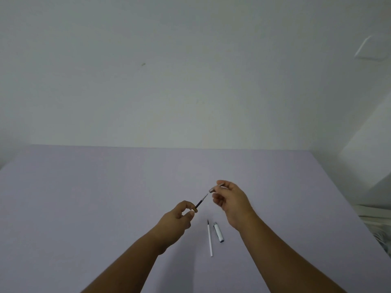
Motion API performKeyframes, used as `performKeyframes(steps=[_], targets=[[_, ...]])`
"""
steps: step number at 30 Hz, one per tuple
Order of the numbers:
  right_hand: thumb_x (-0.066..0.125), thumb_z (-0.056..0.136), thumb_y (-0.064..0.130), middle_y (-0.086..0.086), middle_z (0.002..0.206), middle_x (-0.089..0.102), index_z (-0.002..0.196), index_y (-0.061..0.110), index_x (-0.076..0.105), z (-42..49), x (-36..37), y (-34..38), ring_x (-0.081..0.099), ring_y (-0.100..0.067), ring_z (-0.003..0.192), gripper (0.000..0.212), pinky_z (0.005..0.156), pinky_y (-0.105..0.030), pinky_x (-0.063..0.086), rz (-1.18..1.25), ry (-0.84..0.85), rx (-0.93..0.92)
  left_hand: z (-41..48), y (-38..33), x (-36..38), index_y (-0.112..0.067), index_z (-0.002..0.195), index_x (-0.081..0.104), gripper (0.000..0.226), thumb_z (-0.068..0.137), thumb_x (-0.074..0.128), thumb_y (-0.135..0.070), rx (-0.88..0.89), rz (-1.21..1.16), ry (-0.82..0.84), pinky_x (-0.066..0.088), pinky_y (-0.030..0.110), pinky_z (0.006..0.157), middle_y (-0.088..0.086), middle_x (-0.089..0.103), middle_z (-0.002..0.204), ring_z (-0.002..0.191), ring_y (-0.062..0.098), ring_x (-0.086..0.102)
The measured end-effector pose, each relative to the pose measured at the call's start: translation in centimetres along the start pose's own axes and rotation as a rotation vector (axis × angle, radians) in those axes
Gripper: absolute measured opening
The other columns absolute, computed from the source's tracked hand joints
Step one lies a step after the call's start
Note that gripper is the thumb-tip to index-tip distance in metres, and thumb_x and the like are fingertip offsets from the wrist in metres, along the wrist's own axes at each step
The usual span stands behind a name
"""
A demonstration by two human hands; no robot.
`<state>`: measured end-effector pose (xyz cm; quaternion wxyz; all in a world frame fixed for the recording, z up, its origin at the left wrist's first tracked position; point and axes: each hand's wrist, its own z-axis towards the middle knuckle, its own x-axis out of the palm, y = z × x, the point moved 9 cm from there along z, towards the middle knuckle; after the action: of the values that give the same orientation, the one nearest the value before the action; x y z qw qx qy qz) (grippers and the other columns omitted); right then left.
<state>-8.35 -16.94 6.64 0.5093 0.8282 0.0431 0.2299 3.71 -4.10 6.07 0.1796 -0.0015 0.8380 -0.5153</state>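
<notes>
My left hand (pixel 179 218) pinches the lower end of a thin dark pen refill (pixel 201 201) that points up and to the right. My right hand (pixel 231 200) holds a short silver pen barrel piece (pixel 214 188) between thumb and fingers, its open end just beyond the refill's tip. Both are held above a lavender table (pixel 105 197). On the table below the hands lie a white refill with a dark tip (pixel 209 237) and a white and silver pen cap with a clip (pixel 218 231), side by side.
A pale wall rises behind the table's far edge. At the right, beyond the table's edge, stands white furniture (pixel 368 157) with some fabric (pixel 380 231) below it. A white switch plate (pixel 372 47) is on the wall at upper right.
</notes>
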Motion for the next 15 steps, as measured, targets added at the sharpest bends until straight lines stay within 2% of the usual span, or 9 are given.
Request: performKeyframes(steps=[3,5,7,10,12,15], targets=[[0.059,0.086,0.000,-0.010,0.072,0.067,0.092,0.009,0.058,1.4,-1.6,-0.4,0.058,-0.016,0.061,0.011,0.059,-0.025,0.054,-0.035,-0.104,0.000,0.1,1.7,-0.4,-0.032,0.095,0.058,0.017,0.095,0.042,-0.033,-0.065,-0.080,-0.007,0.031,0.016,0.041,0.002,0.049,0.072,0.051,0.011,0.033],[0.061,0.081,-0.002,-0.013,0.072,0.065,0.083,0.010,0.059,2.0,-1.7,-2.7,0.057,-0.019,0.058,0.012,0.061,-0.031,0.055,-0.295,-0.072,0.072,0.4,3.0,-0.4,-0.030,0.096,0.059,0.017,0.095,0.042,-0.032,-0.113,-0.136,-0.015,0.027,0.018,0.041,0.003,0.047,0.070,0.049,0.011,0.030],[0.063,0.075,0.000,-0.010,0.072,0.066,0.075,0.015,0.061,1.9,-1.7,-5.9,0.061,-0.019,0.057,0.016,0.065,-0.034,0.057,-0.658,-0.030,0.147,0.4,4.1,-0.1,-0.029,0.098,0.058,0.017,0.096,0.042,-0.032,-0.154,-0.165,-0.013,0.025,0.020,0.042,0.003,0.045,0.068,0.048,0.010,0.028],[0.062,0.074,0.005,-0.005,0.087,0.066,0.085,0.020,0.062,2.2,-1.1,-10.2,0.063,-0.019,0.073,0.019,0.067,-0.030,0.056,-1.084,0.046,0.141,1.1,5.9,0.5,-0.028,0.098,0.057,0.016,0.096,0.041,-0.032,-0.197,-0.159,-0.016,0.026,0.019,0.042,0.003,0.044,0.067,0.049,0.011,0.029],[0.063,0.077,0.010,-0.005,0.098,0.066,0.096,0.019,0.061,1.9,-1.1,-11.4,0.061,-0.018,0.079,0.021,0.067,-0.026,0.052,-1.215,0.039,0.102,1.1,6.3,0.7,-0.028,0.099,0.056,0.017,0.096,0.040,-0.033,-0.198,-0.140,-0.017,0.027,0.018,0.041,0.003,0.045,0.067,0.050,0.011,0.030],[0.058,0.082,0.018,-0.005,0.100,0.066,0.097,0.017,0.060,2.1,-0.6,-12.4,0.061,-0.021,0.083,0.015,0.069,-0.026,0.049,-1.345,0.028,0.041,1.6,7.4,0.9,-0.027,0.101,0.055,0.017,0.097,0.039,-0.033,-0.214,-0.127,-0.020,0.028,0.018,0.041,0.004,0.046,0.068,0.051,0.011,0.031]])
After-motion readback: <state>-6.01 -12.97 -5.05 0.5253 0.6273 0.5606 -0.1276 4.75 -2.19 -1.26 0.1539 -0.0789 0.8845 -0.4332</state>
